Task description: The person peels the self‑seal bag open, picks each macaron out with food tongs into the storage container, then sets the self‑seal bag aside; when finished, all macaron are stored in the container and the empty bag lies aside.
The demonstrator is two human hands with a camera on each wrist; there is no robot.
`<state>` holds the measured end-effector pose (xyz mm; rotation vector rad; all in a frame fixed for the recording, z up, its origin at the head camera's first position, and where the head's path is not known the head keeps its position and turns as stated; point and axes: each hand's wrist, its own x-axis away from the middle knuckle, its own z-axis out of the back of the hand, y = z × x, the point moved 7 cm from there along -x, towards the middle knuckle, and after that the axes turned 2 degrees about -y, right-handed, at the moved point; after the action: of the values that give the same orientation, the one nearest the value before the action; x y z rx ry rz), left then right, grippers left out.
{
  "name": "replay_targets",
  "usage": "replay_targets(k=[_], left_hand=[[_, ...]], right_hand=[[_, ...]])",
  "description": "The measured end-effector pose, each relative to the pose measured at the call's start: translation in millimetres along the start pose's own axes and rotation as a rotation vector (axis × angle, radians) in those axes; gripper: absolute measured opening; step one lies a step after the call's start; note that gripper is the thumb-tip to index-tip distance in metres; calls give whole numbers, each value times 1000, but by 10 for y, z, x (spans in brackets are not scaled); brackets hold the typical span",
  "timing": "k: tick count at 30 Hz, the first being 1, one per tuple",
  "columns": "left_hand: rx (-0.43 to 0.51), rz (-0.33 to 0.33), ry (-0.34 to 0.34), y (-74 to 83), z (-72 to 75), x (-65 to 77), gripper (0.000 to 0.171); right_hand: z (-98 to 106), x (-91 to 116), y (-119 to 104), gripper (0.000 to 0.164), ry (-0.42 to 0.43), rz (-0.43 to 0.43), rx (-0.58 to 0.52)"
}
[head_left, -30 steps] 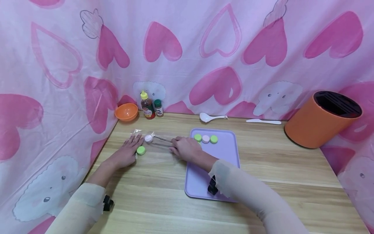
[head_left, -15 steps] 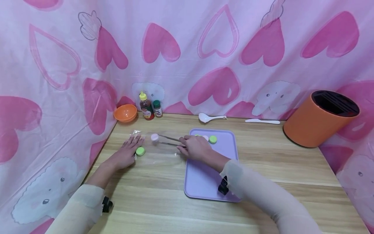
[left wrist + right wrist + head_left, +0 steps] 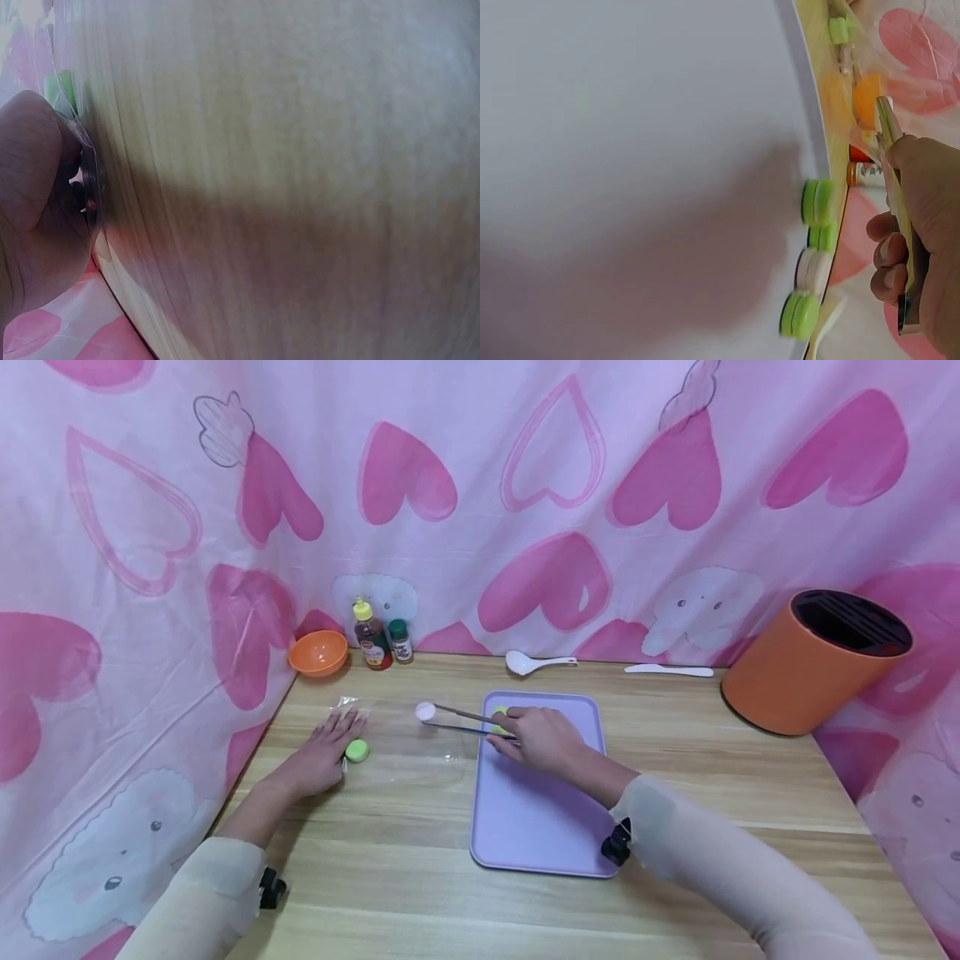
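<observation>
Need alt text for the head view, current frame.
A person's right hand holds tongs with a pale pink macaron at the tips, left of a purple tray; the left hand rests on clear plastic beside a green macaron. Farther back on the wooden table are an orange bowl, two bottles, a white spoon and a white knife.

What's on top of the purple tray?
On the purple tray, three green macarons and one pale pink macaron sit near the far edge. In the head view, the right hand hides some; the tray surface beneath them can't be seen.
</observation>
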<state>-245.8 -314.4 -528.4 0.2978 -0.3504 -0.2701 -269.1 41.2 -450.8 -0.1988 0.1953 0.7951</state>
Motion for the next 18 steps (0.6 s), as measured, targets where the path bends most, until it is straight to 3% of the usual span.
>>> replay_targets(k=[18], left_hand=[[20,-7,3,10,4,20,88]], right_hand=[[273,546,392,37,51,-34,10]])
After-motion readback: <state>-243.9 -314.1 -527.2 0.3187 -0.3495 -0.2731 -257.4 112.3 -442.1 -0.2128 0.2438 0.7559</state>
